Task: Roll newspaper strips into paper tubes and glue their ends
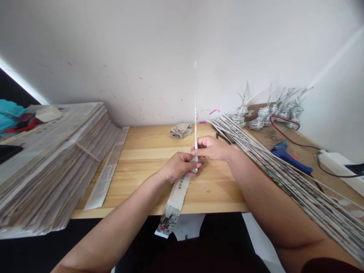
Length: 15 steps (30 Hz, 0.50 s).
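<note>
Fingers of the right hand (214,148) pinch a slim, upright white paper stick (195,113) tight above the pale wooden table (142,159)! Left hand (178,166) curls closed on a flat printed newspaper strip (178,188) at its foot.

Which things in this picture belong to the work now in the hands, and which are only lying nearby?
Seemingly in the work:
paper strip, in the left hand
thin white rod, in the right hand
probably the newspaper stack and bundle of paper sticks

Seemingly just lying about:
crumpled cloth
blue glue gun
woven-looking pieces
</note>
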{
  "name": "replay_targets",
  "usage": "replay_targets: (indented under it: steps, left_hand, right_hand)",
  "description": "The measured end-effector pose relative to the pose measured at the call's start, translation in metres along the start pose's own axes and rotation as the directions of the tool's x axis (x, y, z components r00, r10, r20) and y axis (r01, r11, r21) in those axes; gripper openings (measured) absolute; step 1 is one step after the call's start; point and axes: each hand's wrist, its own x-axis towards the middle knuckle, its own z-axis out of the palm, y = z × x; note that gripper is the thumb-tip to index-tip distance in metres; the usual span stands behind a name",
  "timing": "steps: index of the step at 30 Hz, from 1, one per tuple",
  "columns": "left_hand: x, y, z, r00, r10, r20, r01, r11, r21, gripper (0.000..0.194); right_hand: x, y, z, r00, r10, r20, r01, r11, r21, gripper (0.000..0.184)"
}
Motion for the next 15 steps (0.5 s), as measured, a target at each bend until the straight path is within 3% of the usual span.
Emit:
replay_targets:
  steps: [7,15]
  left_hand:
    - [-0.008,0.0,0.005,0.996,0.013,-0.093,-0.014,1.0,-0.011,0.038]
    - [-0.021,0.004,0.008,0.969,0.091,-0.23,-0.059,0.988,0.141,0.051]
  right_hand:
    - [-0.003,-0.007,0.004,0.999,-0.051,0.014,0.051,0.999,0.012,0.028]
    - [-0.007,-0.004,0.002,0.989,-0.06,0.134,0.063,0.998,-0.017,0.03]
